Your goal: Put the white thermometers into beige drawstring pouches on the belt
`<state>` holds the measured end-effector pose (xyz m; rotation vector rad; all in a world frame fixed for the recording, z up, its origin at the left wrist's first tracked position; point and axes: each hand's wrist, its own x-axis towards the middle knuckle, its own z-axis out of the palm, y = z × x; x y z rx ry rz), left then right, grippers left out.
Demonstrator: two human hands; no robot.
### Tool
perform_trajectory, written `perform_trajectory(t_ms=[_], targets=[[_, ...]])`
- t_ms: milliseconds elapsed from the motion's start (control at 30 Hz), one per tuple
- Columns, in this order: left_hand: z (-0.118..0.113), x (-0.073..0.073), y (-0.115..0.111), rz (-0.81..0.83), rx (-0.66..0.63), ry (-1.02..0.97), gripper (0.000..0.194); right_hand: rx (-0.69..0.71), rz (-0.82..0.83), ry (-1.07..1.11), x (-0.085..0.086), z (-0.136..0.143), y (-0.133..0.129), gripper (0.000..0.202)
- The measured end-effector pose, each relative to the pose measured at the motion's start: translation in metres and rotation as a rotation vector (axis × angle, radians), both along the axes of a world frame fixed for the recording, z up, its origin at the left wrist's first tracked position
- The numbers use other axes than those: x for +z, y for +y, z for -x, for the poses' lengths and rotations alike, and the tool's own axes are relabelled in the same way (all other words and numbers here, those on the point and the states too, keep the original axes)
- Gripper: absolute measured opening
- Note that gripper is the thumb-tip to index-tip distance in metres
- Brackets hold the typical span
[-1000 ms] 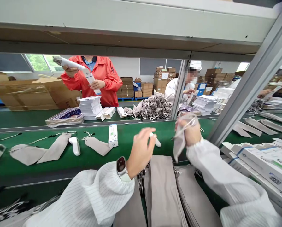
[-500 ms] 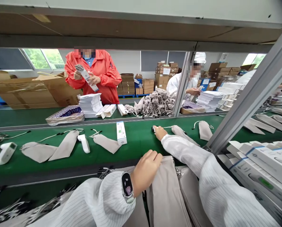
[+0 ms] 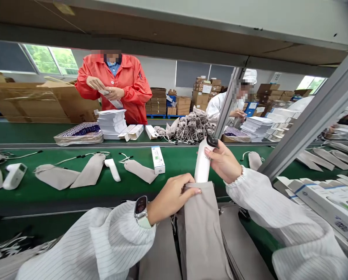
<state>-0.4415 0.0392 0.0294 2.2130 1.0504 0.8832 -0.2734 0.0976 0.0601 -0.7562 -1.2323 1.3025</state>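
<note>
My right hand (image 3: 224,162) grips a white handheld thermometer (image 3: 202,160) with a black end, held upright. The thermometer's lower end meets the mouth of a grey cloth pouch (image 3: 201,225); how far it reaches inside is hidden. With thumb and fingers, my left hand (image 3: 174,196) pinches the pouch's top edge. Beneath it lie more grey pouches (image 3: 159,249), stacked in front of me. On the green belt beyond are a white thermometer (image 3: 112,170), another thermometer (image 3: 14,175), several drawstring pouches (image 3: 89,171) and a small white box (image 3: 158,159).
A slanted metal post (image 3: 311,112) stands at right, above printed white boxes (image 3: 328,198). An overhead shelf (image 3: 174,23) spans the top. Across the belt (image 3: 83,202) are a co-worker in red (image 3: 115,85), a stack of white booklets (image 3: 112,124) and a heap of pouches (image 3: 191,126).
My right hand has come back from the belt with the thermometer, raising it over the pouch. My left hand has taken hold of the pouch's mouth. The belt items have shifted slightly right.
</note>
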Motion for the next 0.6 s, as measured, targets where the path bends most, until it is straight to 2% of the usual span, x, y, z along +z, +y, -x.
perform_trajectory(t_ms=[67,133,200,233,267,333,433,533,600], targets=[[-0.001,0.005,0.0,-0.067,0.066,-0.083,0.014,0.089,0.043,-0.106,-0.003,0.0,-0.008,0.031],[-0.001,0.009,0.002,-0.144,0.119,-0.148,0.013,0.268,0.103,-0.28,-0.01,0.003,-0.016,0.026],[0.0,0.011,0.004,-0.192,0.13,-0.174,0.014,0.43,0.151,-0.462,-0.019,0.009,-0.026,0.04],[0.001,0.011,0.005,-0.199,0.125,-0.168,0.015,0.456,0.139,-0.543,-0.022,0.013,-0.032,0.047],[0.003,0.012,0.006,-0.201,0.125,-0.153,0.016,0.432,0.074,-0.62,-0.026,0.015,-0.036,0.05],[0.011,0.013,0.005,-0.193,0.133,-0.092,0.018,0.277,-0.19,-0.799,-0.028,0.012,-0.042,0.049],[0.031,0.018,-0.001,-0.115,0.042,0.123,0.02,0.01,-0.58,-1.028,-0.029,-0.015,-0.036,0.03],[0.05,0.027,-0.011,-0.036,-0.075,0.313,0.027,-0.216,-0.701,-1.098,-0.031,-0.055,-0.015,0.019],[0.053,0.032,-0.016,-0.05,-0.04,0.273,0.032,-0.351,-0.685,-1.035,-0.035,-0.067,-0.004,0.017]])
